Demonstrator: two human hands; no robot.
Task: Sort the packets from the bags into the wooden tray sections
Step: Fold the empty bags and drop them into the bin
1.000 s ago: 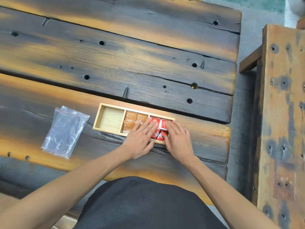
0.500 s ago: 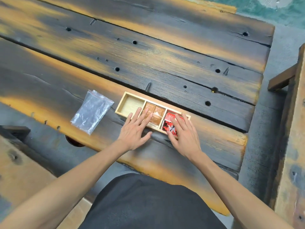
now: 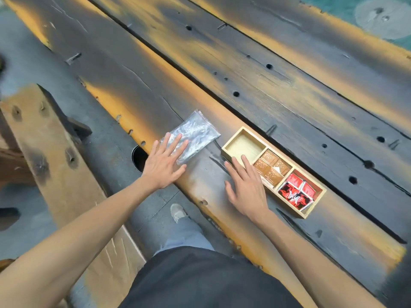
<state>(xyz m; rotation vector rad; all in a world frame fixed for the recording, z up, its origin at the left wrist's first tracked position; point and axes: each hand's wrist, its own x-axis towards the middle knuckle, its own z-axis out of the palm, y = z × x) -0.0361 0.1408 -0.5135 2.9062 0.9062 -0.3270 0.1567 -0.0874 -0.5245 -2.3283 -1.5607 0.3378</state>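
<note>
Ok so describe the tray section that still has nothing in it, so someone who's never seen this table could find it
On the dark plank table, find the long wooden tray lying by the near edge, split into three sections in a row. The bare one is the end section closest to the clear plastic bag. Its neighbour holds brown packets and the far end holds red packets, while this one shows only pale wood.

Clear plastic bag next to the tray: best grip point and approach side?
Probably the near short edge of the clear plastic bag, pinched from the person's side. It lies flat on the table, so there is no raised body to grasp, and the left hand already has its fingertips on that end. The far end, with the red strip, lies beyond it. The right hand rests beside the wooden tray.
</note>
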